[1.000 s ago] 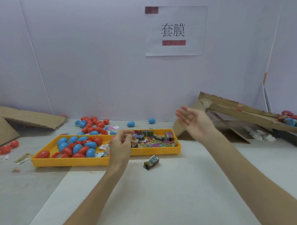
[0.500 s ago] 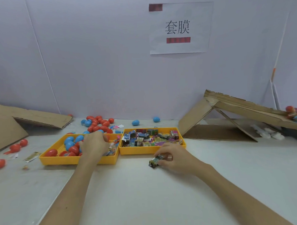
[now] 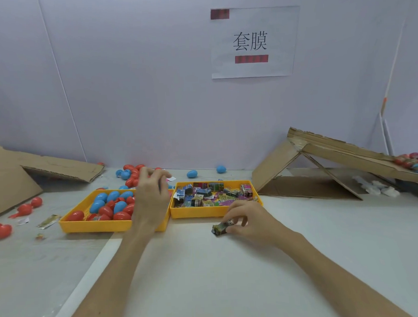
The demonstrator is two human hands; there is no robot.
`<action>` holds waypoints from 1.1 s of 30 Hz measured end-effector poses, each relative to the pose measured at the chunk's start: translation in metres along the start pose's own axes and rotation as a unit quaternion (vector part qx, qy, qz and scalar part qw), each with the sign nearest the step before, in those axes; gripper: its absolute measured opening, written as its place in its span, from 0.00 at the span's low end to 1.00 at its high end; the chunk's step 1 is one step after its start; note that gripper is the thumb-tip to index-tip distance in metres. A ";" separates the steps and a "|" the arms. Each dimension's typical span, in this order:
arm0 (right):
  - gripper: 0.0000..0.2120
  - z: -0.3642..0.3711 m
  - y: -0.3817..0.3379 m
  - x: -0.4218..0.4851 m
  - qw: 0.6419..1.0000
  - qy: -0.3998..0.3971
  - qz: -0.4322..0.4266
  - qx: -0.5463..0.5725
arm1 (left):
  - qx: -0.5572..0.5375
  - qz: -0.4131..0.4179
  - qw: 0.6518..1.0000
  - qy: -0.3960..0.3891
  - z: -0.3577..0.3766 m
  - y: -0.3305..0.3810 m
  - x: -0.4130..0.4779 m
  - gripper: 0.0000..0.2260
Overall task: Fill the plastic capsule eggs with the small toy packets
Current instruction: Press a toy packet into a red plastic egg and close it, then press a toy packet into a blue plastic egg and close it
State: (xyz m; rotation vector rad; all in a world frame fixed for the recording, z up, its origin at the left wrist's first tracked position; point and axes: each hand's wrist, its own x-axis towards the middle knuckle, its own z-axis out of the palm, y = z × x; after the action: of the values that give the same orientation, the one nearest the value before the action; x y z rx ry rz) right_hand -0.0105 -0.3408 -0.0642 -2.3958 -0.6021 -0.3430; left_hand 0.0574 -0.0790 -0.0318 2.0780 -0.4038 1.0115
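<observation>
Both hands are out over the table [image 3: 208,278] in the head view, the only one there is. The right hand [image 3: 250,220] is low, its fingers bent down and pinching the end of one small packet [image 3: 220,229] that lies on the bare tabletop just in front of the right tray [image 3: 198,212]. The left hand [image 3: 148,197] is raised above the right end of the left tray [image 3: 96,226] with its back to the camera and its fingers curled forward; whether anything sits inside that curl cannot be told.

The left tray holds a heap of red and blue eggs [image 3: 120,206], and more lie loose on the table behind it and off to the left. The right tray is full of more packets [image 3: 205,197], printed in many colours. A cardboard ramp [image 3: 334,148] leans at the far right with some eggs on its lower end, and a paper sign [image 3: 253,41] hangs on the wall.

The packet looks light and soft, a crinkly wrapper round something small, so a fingertip pinch across its short sides should lift it with no strain; it may fold or slide on the smooth tabletop if pressed flat. The eggs look like hard, glossy, thin plastic, prone to rolling and slipping, so one is best cupped round its widest part. No egg is open in front of the person yet, so filling this one has probably not begun.
</observation>
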 end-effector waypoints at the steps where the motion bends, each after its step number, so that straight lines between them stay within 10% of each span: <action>1: 0.09 -0.001 0.001 0.000 1.000 -0.006 0.004 0.000 | -0.007 0.027 0.999 -0.031 0.004 0.009 -0.004 0.11; 8: 0.08 0.000 0.003 -0.001 1.000 0.004 -0.004 -0.003 | 0.146 0.109 0.886 -0.427 0.031 0.029 -0.044 0.21; 26: 0.07 -0.016 -0.002 -0.001 0.994 -0.037 0.090 0.051 | 0.065 0.061 0.893 -0.441 0.035 0.019 -0.040 0.15; 33: 0.05 -0.045 0.002 -0.006 0.962 0.068 0.149 0.221 | -0.026 0.011 0.911 -0.411 0.031 0.016 -0.041 0.19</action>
State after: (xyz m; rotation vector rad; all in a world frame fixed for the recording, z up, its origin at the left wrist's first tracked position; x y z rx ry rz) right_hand -0.0186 -0.3733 -0.0334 -1.9729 -0.2179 -0.2130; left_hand 0.0384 -0.1153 -0.0671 2.3725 -0.8546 0.0716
